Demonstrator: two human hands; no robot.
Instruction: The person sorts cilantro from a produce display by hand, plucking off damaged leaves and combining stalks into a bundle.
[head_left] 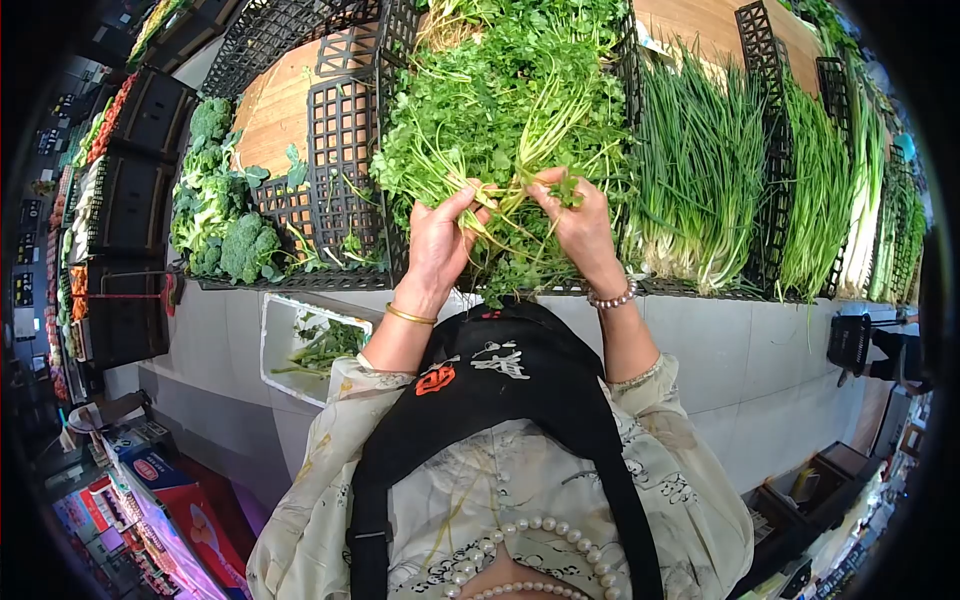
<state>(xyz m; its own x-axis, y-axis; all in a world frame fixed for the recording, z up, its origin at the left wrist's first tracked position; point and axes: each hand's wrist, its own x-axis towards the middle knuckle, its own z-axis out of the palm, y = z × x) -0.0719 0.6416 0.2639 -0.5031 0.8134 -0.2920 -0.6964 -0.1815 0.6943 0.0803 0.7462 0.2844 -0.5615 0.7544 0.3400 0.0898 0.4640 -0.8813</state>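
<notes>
Green stems (511,198), pinched by left hand (437,240) and right hand (582,228), look only partly separated; upper centre, plentiful cilantro (450,100) lies loose.

Head-worn view, forward and down.

both hands, the left (440,238) and the right (580,228), pinch pale-stemmed herbs (508,200) above a leafy green pile (490,110). broccoli (250,248) sits off beyond the left hand (a white box (312,350) is on the floor below it); long green onions (700,165) lie beyond the right.
</notes>
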